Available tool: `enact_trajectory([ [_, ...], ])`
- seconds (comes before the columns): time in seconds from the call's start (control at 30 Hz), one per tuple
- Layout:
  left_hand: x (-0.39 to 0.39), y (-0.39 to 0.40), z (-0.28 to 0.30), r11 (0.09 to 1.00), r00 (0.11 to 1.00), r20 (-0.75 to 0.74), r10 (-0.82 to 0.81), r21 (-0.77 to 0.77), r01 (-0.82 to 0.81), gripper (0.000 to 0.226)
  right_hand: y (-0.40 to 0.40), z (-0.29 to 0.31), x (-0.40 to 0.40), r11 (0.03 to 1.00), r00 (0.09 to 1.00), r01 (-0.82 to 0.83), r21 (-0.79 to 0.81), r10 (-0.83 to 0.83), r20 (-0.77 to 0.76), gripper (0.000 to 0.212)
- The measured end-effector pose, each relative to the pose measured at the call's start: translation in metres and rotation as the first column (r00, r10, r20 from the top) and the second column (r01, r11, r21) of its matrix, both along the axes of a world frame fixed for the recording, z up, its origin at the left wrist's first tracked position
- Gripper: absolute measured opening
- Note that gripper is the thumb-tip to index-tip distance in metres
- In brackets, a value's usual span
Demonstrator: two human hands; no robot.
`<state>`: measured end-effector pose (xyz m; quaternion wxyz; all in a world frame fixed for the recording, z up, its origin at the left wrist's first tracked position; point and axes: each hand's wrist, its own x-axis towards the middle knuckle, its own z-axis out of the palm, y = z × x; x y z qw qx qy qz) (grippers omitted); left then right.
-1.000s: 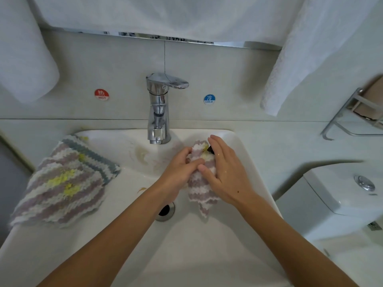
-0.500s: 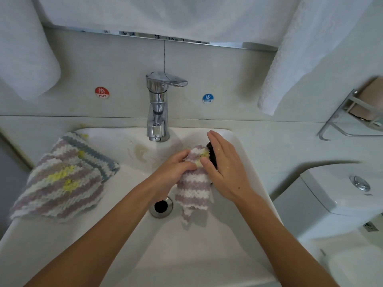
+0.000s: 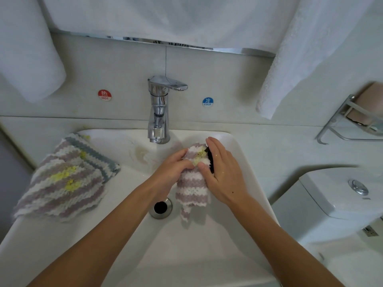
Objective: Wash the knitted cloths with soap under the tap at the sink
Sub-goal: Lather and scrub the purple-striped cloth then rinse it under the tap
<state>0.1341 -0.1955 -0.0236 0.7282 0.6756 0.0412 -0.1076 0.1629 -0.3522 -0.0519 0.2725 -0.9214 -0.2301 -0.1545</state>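
Centrally, the sink (image 3: pixel 238 154) holds everything; cloths (image 3: pixel 62 179) lie stacked on its left rim. Over the basin, the left hand (image 3: pixel 176 168) grips a striped cloth (image 3: pixel 192 183), while the right hand (image 3: pixel 223 172) presses a dark bar (image 3: pixel 210 160) against it, below the tap (image 3: pixel 158 108).

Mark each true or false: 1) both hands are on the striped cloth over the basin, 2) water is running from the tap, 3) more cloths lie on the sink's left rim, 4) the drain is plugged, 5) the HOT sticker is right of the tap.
1) True: the left hand and right hand both grip the striped cloth.
2) False: no stream shows below the tap.
3) True: the stacked cloths lie on the left rim of the sink.
4) False: the drain shows an open dark hole.
5) False: the HOT sticker is left of the tap.
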Motion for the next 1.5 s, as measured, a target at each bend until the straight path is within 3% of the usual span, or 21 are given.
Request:
enact_trajectory([
  [0.43, -0.009, 0.029, 0.011, 0.999, 1.000, 0.011, -0.023, 0.045, 0.023, 0.042, -0.002, 0.005, 0.000, 0.997, 1.000, 0.000, -0.081, 0.002, 0.031, 0.100],
  [0.53, -0.014, 0.043, 0.012, 0.996, 0.999, 0.009, -0.038, 0.078, 0.037, 0.042, -0.001, 0.008, -0.002, 0.999, 0.993, -0.003, -0.043, 0.008, 0.115, 0.088],
  [0.63, -0.018, 0.056, 0.010, 0.997, 1.000, 0.020, -0.024, 0.075, 0.022, 0.040, 0.006, 0.016, -0.008, 0.999, 0.892, -0.033, 0.014, 0.024, 0.452, 0.061],
  [0.7, -0.019, 0.062, 0.008, 0.998, 1.000, 0.026, 0.005, 0.062, -0.007, 0.037, 0.020, 0.017, -0.018, 0.994, 0.831, -0.101, 0.045, 0.059, 0.553, 0.039],
  [0.77, -0.020, 0.066, 0.007, 0.999, 0.999, 0.036, 0.024, 0.038, -0.025, 0.038, 0.037, 0.018, -0.030, 0.995, 0.895, -0.088, 0.039, 0.061, 0.442, 0.031],
  [0.83, -0.020, 0.071, 0.007, 1.000, 0.998, 0.055, 0.027, 0.013, -0.028, 0.039, 0.052, 0.020, -0.036, 0.999, 0.989, -0.030, 0.038, 0.025, 0.143, 0.038],
  [0.9, -0.020, 0.074, 0.006, 1.000, 0.997, 0.069, 0.031, 0.003, -0.031, 0.039, 0.061, 0.020, -0.031, 0.997, 0.987, -0.003, 0.079, 0.016, -0.160, 0.042],
  [0.97, -0.019, 0.077, 0.005, 0.999, 0.997, 0.070, 0.032, 0.004, -0.033, 0.037, 0.067, 0.021, -0.025, 0.982, 0.943, 0.008, 0.187, 0.055, -0.329, 0.038],
  [1.07, -0.016, 0.081, 0.004, 0.999, 0.996, 0.075, 0.041, 0.005, -0.041, 0.032, 0.072, 0.019, -0.021, 0.944, 0.919, 0.050, 0.326, 0.084, -0.385, 0.027],
  [1.23, -0.012, 0.085, 0.001, 0.988, 0.989, 0.140, 0.041, 0.143, -0.061, 0.023, 0.068, 0.013, -0.021, 0.975, 0.983, 0.054, 0.216, -0.014, -0.182, 0.012],
  [1.3, -0.011, 0.087, -0.002, 0.967, 0.981, 0.185, 0.050, 0.237, -0.094, 0.018, 0.067, 0.012, -0.022, 0.970, 0.985, 0.042, 0.237, 0.000, -0.174, 0.014],
  [1.5, -0.006, 0.093, -0.005, 0.899, 0.957, 0.288, 0.012, 0.417, -0.137, 0.021, 0.061, 0.017, -0.019, 0.917, 0.884, 0.030, 0.397, 0.161, -0.439, 0.030],
])
